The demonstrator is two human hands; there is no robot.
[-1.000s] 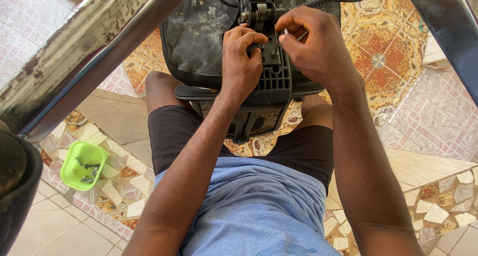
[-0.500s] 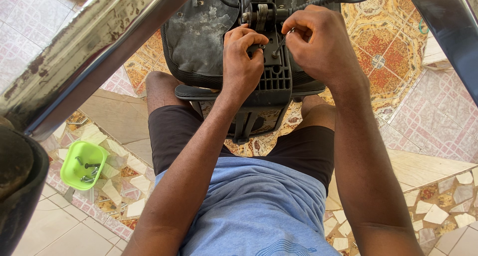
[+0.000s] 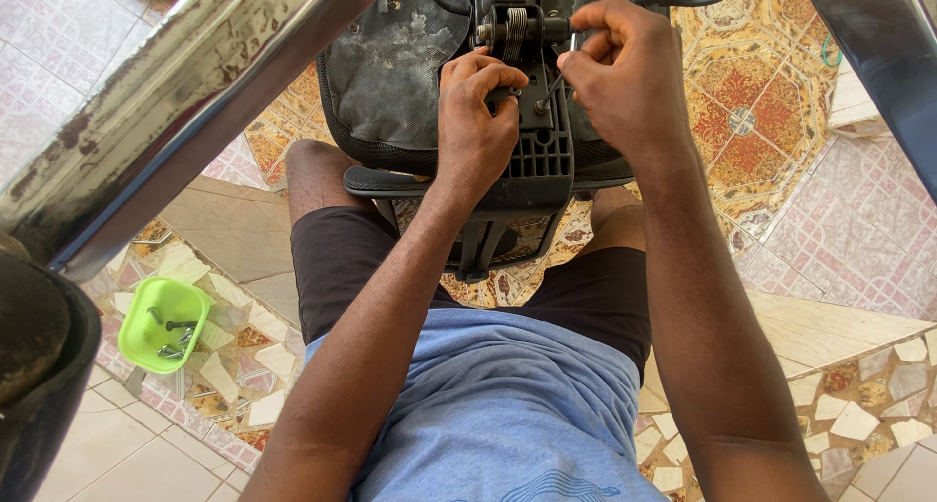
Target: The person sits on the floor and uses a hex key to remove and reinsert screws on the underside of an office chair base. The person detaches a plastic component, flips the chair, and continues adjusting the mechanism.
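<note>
- While pressed to ribbed black plastic chair mechanism (image 3: 532, 160) at twelve o'clock, left hand (image 3: 476, 131) curled, fingertips closed on small dark knob.
- Right hand (image 3: 625, 73) pinching thin metal tool (image 3: 551, 90), tip touching the mechanism.
- Worn grey seat underside (image 3: 410, 63) at eleven.
- Glossy green tray (image 3: 161, 323) holding screws, at eight, on mosaic floor.

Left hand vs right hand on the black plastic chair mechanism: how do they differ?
The left hand lies knuckles up, fingers curled and pressed on the black plastic chair mechanism. The right hand sits higher, pinching a thin metal tool angled down into it. Both are bare and work the same bracket.
</note>
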